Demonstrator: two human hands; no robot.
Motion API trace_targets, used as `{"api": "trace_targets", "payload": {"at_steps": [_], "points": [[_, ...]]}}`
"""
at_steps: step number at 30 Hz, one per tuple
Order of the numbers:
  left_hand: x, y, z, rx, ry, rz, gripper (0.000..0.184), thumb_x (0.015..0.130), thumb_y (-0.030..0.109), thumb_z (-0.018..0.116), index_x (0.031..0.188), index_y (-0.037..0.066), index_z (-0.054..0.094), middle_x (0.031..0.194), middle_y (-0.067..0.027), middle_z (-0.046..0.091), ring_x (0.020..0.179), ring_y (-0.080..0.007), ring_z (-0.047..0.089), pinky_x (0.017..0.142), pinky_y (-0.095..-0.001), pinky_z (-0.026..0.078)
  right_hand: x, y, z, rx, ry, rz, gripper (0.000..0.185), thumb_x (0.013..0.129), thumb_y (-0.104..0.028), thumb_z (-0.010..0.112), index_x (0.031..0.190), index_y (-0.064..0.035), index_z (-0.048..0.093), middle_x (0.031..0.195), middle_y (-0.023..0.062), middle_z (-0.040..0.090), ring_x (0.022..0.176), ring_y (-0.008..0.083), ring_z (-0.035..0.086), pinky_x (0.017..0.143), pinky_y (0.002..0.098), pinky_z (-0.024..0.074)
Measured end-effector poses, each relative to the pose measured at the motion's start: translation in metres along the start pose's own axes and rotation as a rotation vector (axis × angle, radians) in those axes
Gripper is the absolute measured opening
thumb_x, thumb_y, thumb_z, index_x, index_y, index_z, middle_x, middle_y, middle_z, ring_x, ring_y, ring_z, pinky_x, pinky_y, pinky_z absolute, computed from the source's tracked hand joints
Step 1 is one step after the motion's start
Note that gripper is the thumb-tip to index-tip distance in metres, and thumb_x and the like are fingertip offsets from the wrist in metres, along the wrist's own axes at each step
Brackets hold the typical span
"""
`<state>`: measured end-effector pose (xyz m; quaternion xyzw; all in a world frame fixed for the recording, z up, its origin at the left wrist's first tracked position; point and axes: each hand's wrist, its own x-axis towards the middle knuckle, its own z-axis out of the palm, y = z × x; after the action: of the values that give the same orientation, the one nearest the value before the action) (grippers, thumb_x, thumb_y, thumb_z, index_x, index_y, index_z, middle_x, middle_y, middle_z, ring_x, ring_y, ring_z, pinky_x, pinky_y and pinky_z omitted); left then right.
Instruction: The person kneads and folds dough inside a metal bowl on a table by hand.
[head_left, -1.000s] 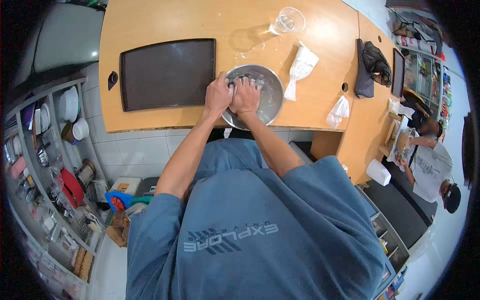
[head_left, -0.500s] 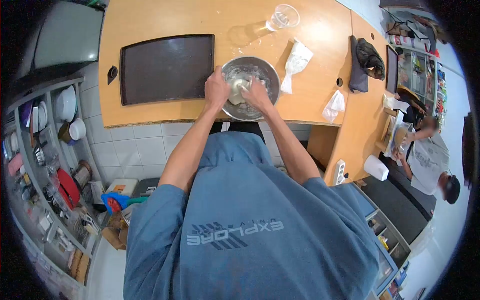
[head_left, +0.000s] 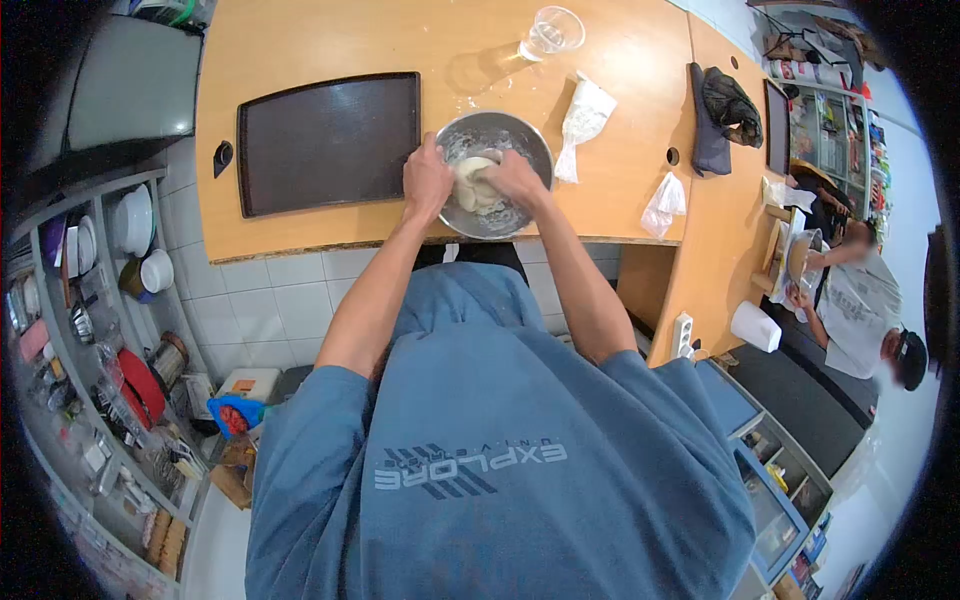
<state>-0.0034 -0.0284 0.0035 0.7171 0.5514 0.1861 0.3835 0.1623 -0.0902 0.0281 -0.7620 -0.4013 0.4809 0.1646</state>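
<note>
A metal mixing bowl (head_left: 532,140) stands near the front edge of the wooden table, with white residue on its inner wall. Inside it lies a pale lump of dough (head_left: 474,186), with a raised, folded top. My left hand (head_left: 427,182) is closed on the bowl's left rim. Reaching in from the right, my right hand (head_left: 516,180) has its fingers curled onto the dough; the fingertips are partly hidden against it.
Left of the bowl lies a dark baking tray (head_left: 330,145). A clear plastic cup (head_left: 553,35) stands behind, with a bag of white powder (head_left: 587,115) to the right. Farther right are a small plastic bag (head_left: 663,205), dark cloth (head_left: 710,130) and another person (head_left: 860,310) holding a bowl.
My right hand has shifted on the dough, which now looks more folded and raised. My left hand stays on the rim. The whole view has shifted slightly.
</note>
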Motion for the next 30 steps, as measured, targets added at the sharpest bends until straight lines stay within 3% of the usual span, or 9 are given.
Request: {"api": "trace_targets", "payload": {"at_steps": [1,5,8,11,12,16,22,30], "points": [[0.000,-0.001,0.001,0.004,-0.003,-0.003,0.020,0.092,0.005,0.057,0.111,0.000,0.058,0.094,-0.0288,0.070,0.090,-0.0499,0.067,0.077,-0.0582,0.052,0.000,-0.001,-0.005,0.054,-0.014,0.050,0.049,0.078,-0.034,0.073,0.117,-0.0048,0.074,0.109,0.0250,0.073,0.105,0.0382,0.070,0.094,0.0425,0.0528],[0.002,0.000,0.000,0.011,-0.017,-0.006,0.020,0.091,0.005,0.057,0.111,0.000,0.058,0.094,-0.0290,0.070,0.089,-0.0497,0.067,0.077,-0.0579,0.052,0.018,0.008,-0.002,-0.267,0.050,0.008,0.051,0.083,-0.041,0.068,0.117,-0.0042,0.074,0.112,0.0273,0.071,0.108,0.0435,0.067,0.096,0.0461,0.0519],[0.000,0.003,-0.001,-0.002,-0.018,-0.006,0.020,0.091,0.005,0.057,0.110,0.000,0.057,0.094,-0.0289,0.070,0.089,-0.0493,0.067,0.076,-0.0574,0.053,0.026,0.013,0.022,-0.411,0.357,0.041,0.049,0.091,-0.045,0.063,0.112,-0.0022,0.075,0.115,0.0265,0.069,0.109,0.0467,0.064,0.096,0.0502,0.0505],[0.000,-0.002,0.002,-0.019,0.000,0.012,0.019,0.090,0.005,0.057,0.109,0.000,0.057,0.093,-0.0288,0.070,0.089,-0.0489,0.067,0.076,-0.0572,0.053,0.006,-0.021,0.032,-0.266,0.500,0.149,0.051,0.098,-0.046,0.055,0.110,-0.0007,0.075,0.119,0.0263,0.066,0.112,0.0461,0.060,0.097,0.0546,0.0496],[0.001,-0.004,0.004,-0.025,0.008,0.021,0.019,0.090,0.005,0.057,0.109,0.000,0.057,0.093,-0.0287,0.070,0.089,-0.0488,0.067,0.075,-0.0572,0.053,0.009,-0.013,0.041,-0.296,0.561,0.007,0.042,0.097,-0.038,0.055,0.103,-0.0012,0.075,0.112,0.0243,0.066,0.106,0.0432,0.061,0.092,0.0559,0.0483],[0.001,-0.003,0.004,-0.053,0.010,0.007,0.018,0.091,0.005,0.056,0.108,0.000,0.057,0.092,-0.0288,0.069,0.088,-0.0492,0.067,0.075,-0.0580,0.052,0.014,0.006,0.076,-0.401,0.764,-0.163,0.031,0.091,-0.033,0.059,0.094,-0.0054,0.073,0.108,0.0193,0.064,0.108,0.0386,0.058,0.091,0.0526,0.0468],[0.001,0.000,0.002,-0.036,0.001,-0.008,0.013,0.093,0.005,0.055,0.105,0.000,0.056,0.091,-0.0294,0.068,0.087,-0.0502,0.066,0.074,-0.0580,0.052,0.018,0.008,0.082,-0.550,0.729,-0.131,0.035,0.085,-0.037,0.064,0.104,-0.0075,0.070,0.111,0.0174,0.063,0.108,0.0406,0.058,0.091,0.0583,0.0443],[0.001,-0.006,0.004,-0.074,0.033,-0.015,0.013,0.096,0.006,0.056,0.107,0.000,0.055,0.087,-0.0321,0.066,0.086,-0.0533,0.064,0.072,-0.0605,0.049,0.029,-0.003,0.074,-0.612,0.652,-0.107,0.035,0.088,-0.040,0.061,0.100,-0.0091,0.069,0.113,0.0176,0.064,0.112,0.0414,0.057,0.094,0.0571,0.0440]]}}
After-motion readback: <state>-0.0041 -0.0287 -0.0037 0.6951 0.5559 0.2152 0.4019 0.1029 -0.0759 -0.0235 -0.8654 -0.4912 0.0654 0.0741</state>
